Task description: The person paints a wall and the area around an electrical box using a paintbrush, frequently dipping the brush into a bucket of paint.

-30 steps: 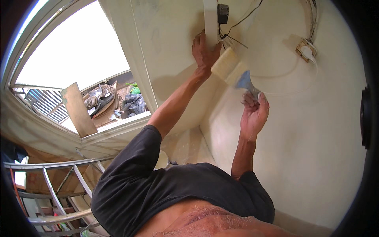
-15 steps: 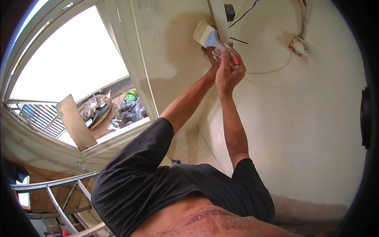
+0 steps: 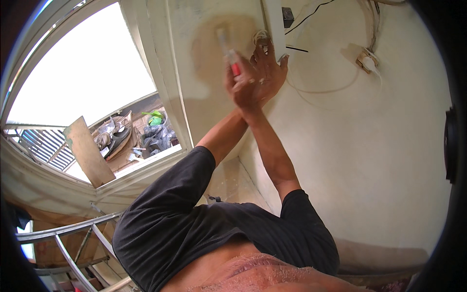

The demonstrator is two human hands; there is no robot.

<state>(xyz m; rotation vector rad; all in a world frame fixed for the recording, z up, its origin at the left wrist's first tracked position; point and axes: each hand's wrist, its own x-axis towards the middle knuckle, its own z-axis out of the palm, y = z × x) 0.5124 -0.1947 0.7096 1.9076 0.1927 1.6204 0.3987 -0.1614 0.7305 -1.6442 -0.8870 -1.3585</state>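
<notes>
In my right hand (image 3: 243, 80) is a paintbrush (image 3: 235, 68) with a red-tipped handle. Its head points up toward the wall corner and is smeared by motion, and my fingers are closed around the handle. My right forearm crosses over the left one. My left hand (image 3: 270, 68) is raised with fingers spread, against the lower end of a white vertical strip (image 3: 277, 34). Its thumb lies on the strip's right side and the fingers on the left. A small loop of pale cable (image 3: 261, 36) sits by the left fingertips; part of that hand is hidden behind the right.
On the right wall (image 3: 350, 146) are a socket box with a white plug (image 3: 368, 62), hanging wires and a small black box (image 3: 287, 17). To the left, a window opening frames a leaning board (image 3: 87, 151) and heaped clutter. A metal ladder (image 3: 73, 253) stands lower left.
My right hand has swung left and slightly down with the paintbrush, away from the white strip. The left hand stays by the strip, its spread fingers now showing. The view has shifted a little.
</notes>
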